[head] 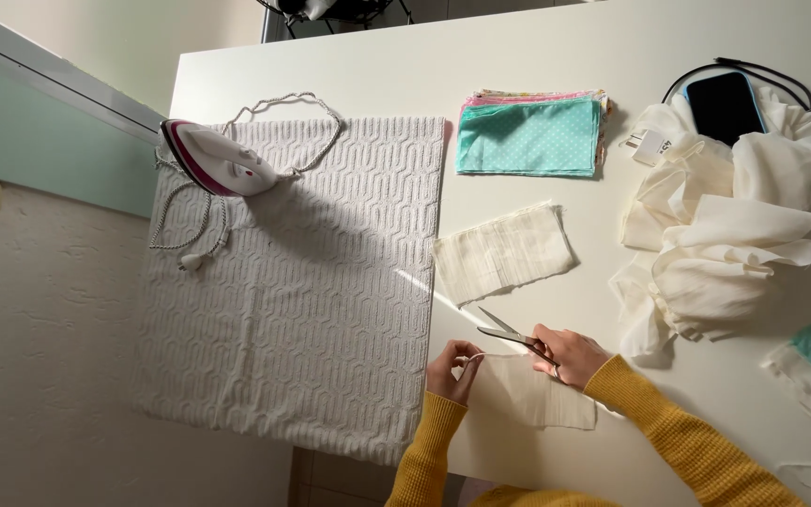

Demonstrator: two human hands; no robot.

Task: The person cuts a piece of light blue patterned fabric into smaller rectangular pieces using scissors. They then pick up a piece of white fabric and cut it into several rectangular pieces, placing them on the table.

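- Cream fabric piece (527, 394) lies low centre of frame on the white tabletop (537, 56).
- Left hand (454, 368) pinches its edge.
- Right hand (570, 355) grips scissors (509, 333), blades open.
- Second cream piece (504, 252) above; iron (213, 158) upper left on a white knit mat (302, 282).

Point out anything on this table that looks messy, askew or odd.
The cream fabric lies in a crumpled heap with a phone resting on it. The iron's cord trails in loose loops off the white mat.
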